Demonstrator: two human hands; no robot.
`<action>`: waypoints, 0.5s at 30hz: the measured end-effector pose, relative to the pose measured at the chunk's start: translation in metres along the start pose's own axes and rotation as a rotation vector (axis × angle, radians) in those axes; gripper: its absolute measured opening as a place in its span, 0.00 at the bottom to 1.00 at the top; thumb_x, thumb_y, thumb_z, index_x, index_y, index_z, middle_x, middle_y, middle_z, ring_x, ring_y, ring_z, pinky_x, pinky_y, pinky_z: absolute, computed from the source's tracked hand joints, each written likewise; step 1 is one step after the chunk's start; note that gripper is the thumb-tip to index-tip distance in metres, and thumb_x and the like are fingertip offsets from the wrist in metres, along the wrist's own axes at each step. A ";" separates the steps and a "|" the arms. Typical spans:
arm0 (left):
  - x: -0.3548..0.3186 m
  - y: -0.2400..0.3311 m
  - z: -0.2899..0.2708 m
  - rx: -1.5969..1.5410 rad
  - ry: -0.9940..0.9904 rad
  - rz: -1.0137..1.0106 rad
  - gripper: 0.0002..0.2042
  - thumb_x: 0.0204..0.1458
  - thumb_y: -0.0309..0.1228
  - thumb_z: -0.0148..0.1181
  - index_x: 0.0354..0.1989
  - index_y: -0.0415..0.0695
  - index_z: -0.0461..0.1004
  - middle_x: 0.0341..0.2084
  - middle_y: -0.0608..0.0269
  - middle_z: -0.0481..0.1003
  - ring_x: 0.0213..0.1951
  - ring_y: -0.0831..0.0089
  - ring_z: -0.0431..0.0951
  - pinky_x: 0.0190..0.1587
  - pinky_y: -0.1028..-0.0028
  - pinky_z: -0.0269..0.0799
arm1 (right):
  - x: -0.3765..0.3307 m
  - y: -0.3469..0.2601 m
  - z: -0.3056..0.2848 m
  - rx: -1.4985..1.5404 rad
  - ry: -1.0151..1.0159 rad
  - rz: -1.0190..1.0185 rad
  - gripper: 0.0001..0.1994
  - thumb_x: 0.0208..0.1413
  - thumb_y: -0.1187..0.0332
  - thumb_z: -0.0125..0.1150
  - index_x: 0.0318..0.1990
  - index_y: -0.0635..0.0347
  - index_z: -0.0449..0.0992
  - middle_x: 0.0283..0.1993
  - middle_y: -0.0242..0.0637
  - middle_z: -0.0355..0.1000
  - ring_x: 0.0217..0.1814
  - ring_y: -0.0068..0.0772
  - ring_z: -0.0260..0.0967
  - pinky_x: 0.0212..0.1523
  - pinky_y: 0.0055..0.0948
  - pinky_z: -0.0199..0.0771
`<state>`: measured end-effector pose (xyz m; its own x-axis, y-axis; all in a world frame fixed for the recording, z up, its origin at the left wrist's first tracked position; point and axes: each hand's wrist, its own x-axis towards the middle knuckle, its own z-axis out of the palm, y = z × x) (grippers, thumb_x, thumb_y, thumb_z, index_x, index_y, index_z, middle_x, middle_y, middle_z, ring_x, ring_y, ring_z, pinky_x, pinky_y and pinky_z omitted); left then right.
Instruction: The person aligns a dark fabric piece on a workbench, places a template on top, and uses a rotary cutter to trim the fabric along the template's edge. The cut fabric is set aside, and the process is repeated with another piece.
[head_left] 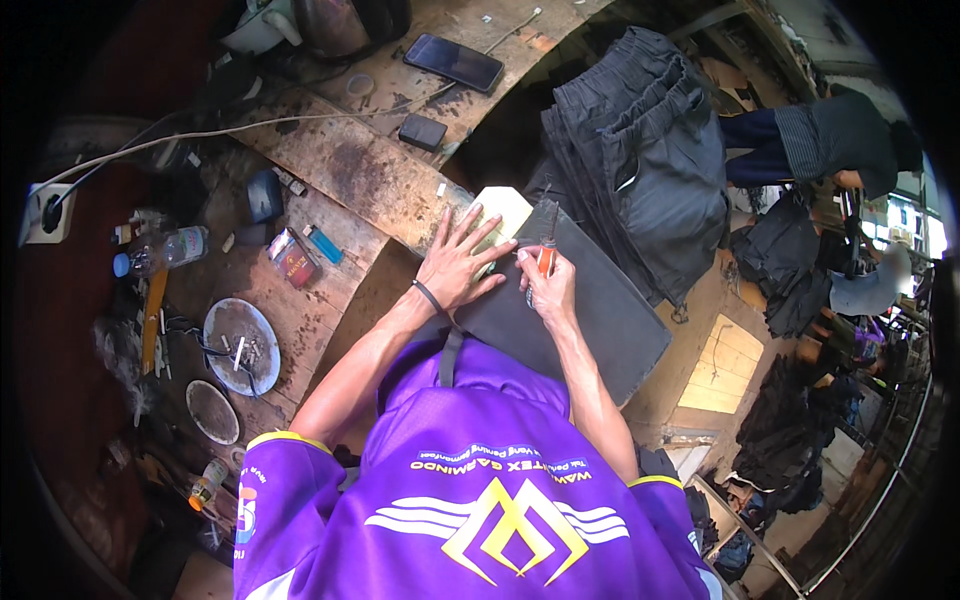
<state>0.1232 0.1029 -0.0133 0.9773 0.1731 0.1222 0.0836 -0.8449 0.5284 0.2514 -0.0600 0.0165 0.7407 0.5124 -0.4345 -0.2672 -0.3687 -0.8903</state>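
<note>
My left hand [455, 258] lies flat with its fingers spread, pressing on a pale yellow piece of card or paper [512, 207]. Part of that piece is hidden under the palm. Just to its right, my right hand [552, 290] is closed around an orange-handled screwdriver-like tool [546, 258]; its thin dark shaft points up and away from me. Whether the right fingertips also touch the pale piece is hard to make out. Below both hands is a dark, flat, board-like surface [610, 320], set at an angle in front of my body.
Dark trousers [640, 150] are piled to the right. On the wooden table [350, 160] lie a phone [453, 62], a small black box [422, 132], a blue lighter [323, 245], a cigarette pack [292, 260] and an ashtray [242, 345]. A cable [250, 128] crosses it. Another person [830, 140] is at far right.
</note>
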 end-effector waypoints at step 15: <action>-0.092 0.015 -0.001 -1.258 -0.197 -1.007 0.30 0.56 0.55 0.71 0.44 0.32 0.83 0.32 0.61 0.84 0.35 0.76 0.83 0.41 0.73 0.80 | 0.046 -0.024 -0.056 0.020 0.148 -0.116 0.14 0.66 0.65 0.66 0.47 0.72 0.79 0.62 0.51 0.77 0.28 0.22 0.75 0.28 0.24 0.78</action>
<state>0.0348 0.0752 -0.0156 0.6446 0.2230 -0.7313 0.5638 0.5073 0.6517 0.3258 -0.0711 0.0254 0.8497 0.4301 -0.3051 -0.1856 -0.2976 -0.9365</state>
